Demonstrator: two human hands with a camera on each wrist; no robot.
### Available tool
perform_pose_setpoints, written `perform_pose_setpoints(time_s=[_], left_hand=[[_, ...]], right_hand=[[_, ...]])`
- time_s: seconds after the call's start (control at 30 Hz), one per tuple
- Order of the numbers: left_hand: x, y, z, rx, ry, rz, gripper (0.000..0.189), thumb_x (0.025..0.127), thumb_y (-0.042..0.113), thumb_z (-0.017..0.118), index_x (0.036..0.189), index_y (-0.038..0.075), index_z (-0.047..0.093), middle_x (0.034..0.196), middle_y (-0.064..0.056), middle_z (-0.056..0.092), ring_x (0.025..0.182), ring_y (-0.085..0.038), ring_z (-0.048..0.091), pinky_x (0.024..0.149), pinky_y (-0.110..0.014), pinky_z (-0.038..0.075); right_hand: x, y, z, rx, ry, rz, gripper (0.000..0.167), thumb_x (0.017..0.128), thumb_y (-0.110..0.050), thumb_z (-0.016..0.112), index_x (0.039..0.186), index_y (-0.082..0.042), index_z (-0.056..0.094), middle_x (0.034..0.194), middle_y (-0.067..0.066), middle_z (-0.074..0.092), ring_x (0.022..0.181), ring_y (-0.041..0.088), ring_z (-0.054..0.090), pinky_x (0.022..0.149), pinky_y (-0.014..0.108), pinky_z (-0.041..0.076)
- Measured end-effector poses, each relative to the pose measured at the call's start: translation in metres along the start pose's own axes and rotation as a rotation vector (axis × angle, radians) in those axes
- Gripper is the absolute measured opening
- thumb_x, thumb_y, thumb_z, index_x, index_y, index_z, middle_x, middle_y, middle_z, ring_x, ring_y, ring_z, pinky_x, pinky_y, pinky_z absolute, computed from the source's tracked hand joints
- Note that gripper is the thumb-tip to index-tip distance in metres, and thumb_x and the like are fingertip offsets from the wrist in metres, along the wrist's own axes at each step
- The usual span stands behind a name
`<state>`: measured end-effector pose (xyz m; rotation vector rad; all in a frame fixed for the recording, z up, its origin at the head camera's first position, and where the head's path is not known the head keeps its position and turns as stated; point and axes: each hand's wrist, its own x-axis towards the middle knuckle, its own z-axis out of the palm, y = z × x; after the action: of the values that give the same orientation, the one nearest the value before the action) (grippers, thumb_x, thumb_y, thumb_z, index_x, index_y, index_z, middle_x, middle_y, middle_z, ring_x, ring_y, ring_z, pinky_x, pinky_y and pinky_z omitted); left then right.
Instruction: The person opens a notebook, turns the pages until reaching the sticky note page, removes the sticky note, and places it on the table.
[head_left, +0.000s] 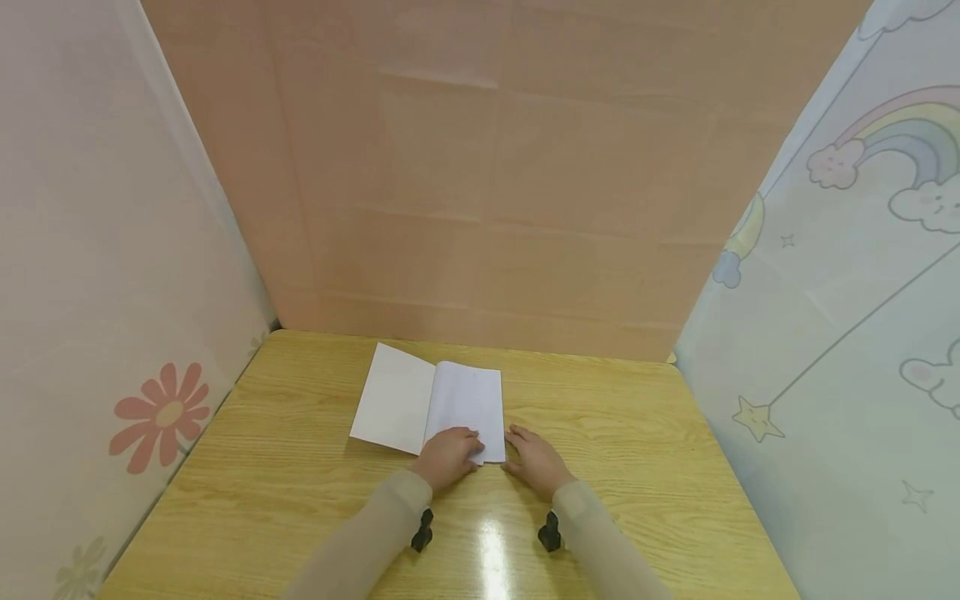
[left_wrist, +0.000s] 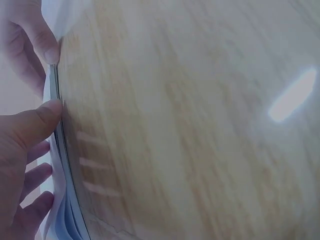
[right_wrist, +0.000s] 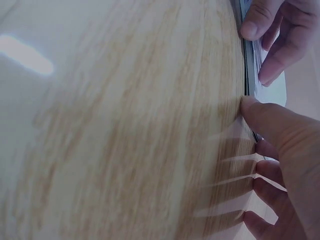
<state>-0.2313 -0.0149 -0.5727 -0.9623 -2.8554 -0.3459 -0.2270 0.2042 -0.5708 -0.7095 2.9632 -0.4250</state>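
A booklet [head_left: 465, 400] lies spread on the wooden table, its white cover [head_left: 393, 400] turned out to the left and the block of pages on the right. My left hand [head_left: 447, 457] rests on the lower part of the pages, thumb at their near edge [left_wrist: 56, 90] and fingers spread over the paper. My right hand [head_left: 538, 462] stands at the lower right corner. Its fingers line up along the booklet's right side, and in the right wrist view its thumb [right_wrist: 260, 112] touches the near edge.
The table [head_left: 637, 467] has a bright light reflection in front of the hands. A tan sheet [head_left: 480, 208] hangs behind it, with patterned cloths [head_left: 825, 333] at both sides. A dark wrist device [head_left: 550, 533] sits under each sleeve.
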Motion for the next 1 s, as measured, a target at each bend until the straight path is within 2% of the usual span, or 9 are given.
perform_pose_setpoints(time_s=[0.23, 0.4, 0.57, 0.77, 0.9, 1.0], left_hand=[[0.001, 0.003, -0.007, -0.11, 0.005, -0.05, 0.017, 0.09, 0.023, 0.069, 0.104, 0.018, 0.074, 0.103, 0.004, 0.073, 0.096, -0.014, 0.068, 0.082, -0.029, 0.056], [0.0, 0.004, -0.012, -0.175, 0.063, -0.094, 0.013, 0.092, 0.017, 0.066, 0.103, 0.017, 0.074, 0.102, 0.005, 0.073, 0.095, -0.013, 0.069, 0.08, -0.028, 0.056], [-0.001, 0.001, -0.021, -0.304, 0.098, -0.159, 0.017, 0.093, 0.012, 0.064, 0.107, 0.016, 0.072, 0.107, 0.002, 0.072, 0.095, -0.012, 0.068, 0.08, -0.029, 0.056], [-0.002, -0.006, -0.038, -0.409, 0.17, -0.196, 0.02, 0.092, 0.008, 0.063, 0.11, 0.014, 0.07, 0.094, 0.002, 0.07, 0.078, -0.007, 0.061, 0.068, -0.025, 0.053], [-0.005, -0.012, -0.05, -0.431, 0.231, -0.21, 0.021, 0.091, 0.007, 0.066, 0.109, 0.014, 0.07, 0.091, 0.002, 0.068, 0.077, -0.007, 0.061, 0.068, -0.023, 0.054], [-0.01, -0.018, -0.059, -0.453, 0.29, -0.215, 0.021, 0.09, 0.005, 0.066, 0.108, 0.014, 0.07, 0.095, -0.002, 0.07, 0.077, -0.008, 0.062, 0.067, -0.022, 0.054]], right_hand=[[-0.001, 0.001, 0.001, -0.008, 0.002, -0.007, 0.061, 0.091, -0.037, 0.065, 0.136, 0.001, 0.052, 0.144, 0.019, 0.047, 0.13, 0.036, 0.048, 0.106, 0.048, 0.042], [-0.001, 0.0, -0.001, -0.008, 0.003, -0.001, 0.06, 0.091, -0.036, 0.066, 0.136, 0.001, 0.052, 0.144, 0.019, 0.047, 0.13, 0.036, 0.048, 0.106, 0.048, 0.042], [-0.001, -0.002, -0.001, -0.018, -0.003, 0.003, 0.059, 0.091, -0.035, 0.066, 0.136, 0.001, 0.052, 0.144, 0.018, 0.047, 0.131, 0.035, 0.048, 0.107, 0.047, 0.042], [-0.002, -0.003, -0.003, -0.019, -0.017, 0.009, 0.061, 0.091, -0.036, 0.066, 0.137, 0.001, 0.051, 0.145, 0.018, 0.046, 0.132, 0.035, 0.047, 0.107, 0.048, 0.041], [-0.002, -0.004, -0.003, -0.007, -0.028, 0.021, 0.061, 0.092, -0.037, 0.065, 0.138, 0.0, 0.05, 0.146, 0.018, 0.045, 0.132, 0.035, 0.046, 0.107, 0.049, 0.04], [-0.003, -0.004, -0.004, 0.0, -0.028, 0.017, 0.061, 0.092, -0.037, 0.065, 0.138, 0.001, 0.05, 0.146, 0.018, 0.045, 0.132, 0.036, 0.046, 0.107, 0.05, 0.04]])
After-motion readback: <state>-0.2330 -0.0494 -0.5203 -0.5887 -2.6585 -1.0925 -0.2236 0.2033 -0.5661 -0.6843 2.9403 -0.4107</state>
